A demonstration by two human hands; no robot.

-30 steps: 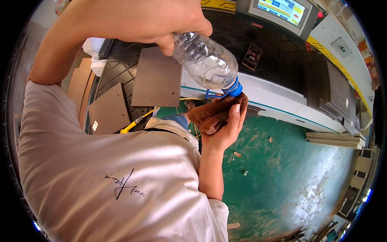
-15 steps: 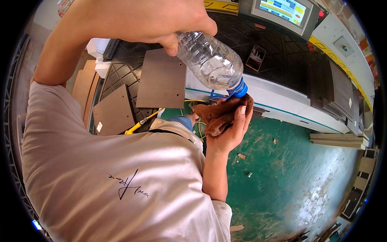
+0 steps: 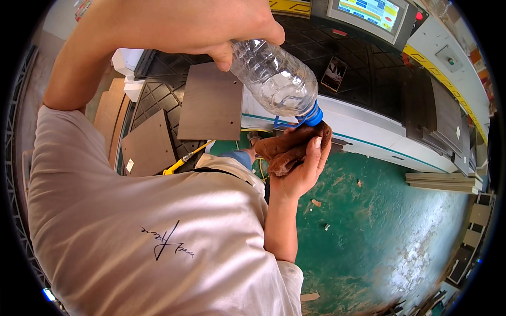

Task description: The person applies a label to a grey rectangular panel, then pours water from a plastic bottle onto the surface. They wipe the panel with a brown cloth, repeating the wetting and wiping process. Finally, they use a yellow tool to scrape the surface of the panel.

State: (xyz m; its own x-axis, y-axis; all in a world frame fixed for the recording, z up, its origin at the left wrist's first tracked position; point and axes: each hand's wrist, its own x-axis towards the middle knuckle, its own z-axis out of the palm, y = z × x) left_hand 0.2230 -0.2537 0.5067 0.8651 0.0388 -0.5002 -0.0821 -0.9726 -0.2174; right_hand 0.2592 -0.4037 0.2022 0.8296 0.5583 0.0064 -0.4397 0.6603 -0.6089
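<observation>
My left hand (image 3: 211, 29) reaches in at the top with its fingers closed round the base end of a clear plastic bottle (image 3: 282, 79). The bottle tilts down to the right, and its blue cap (image 3: 314, 115) points at a brown cloth (image 3: 287, 152). A blue loop hangs at the bottle's neck. Below it, my right hand (image 3: 301, 181) holds the bunched cloth, thumb up along its side. The cap meets the cloth's upper fold; whether any liquid comes out cannot be seen.
Behind the bottle a dark machine bed (image 3: 295, 31) carries a phone (image 3: 334, 73), below a touchscreen (image 3: 369, 13). Brown drilled panels (image 3: 211, 102) lie to the left, near a yellow air gun (image 3: 176, 166). More panels (image 3: 443, 110) stand at right. Scraps lie on the green floor (image 3: 358, 237).
</observation>
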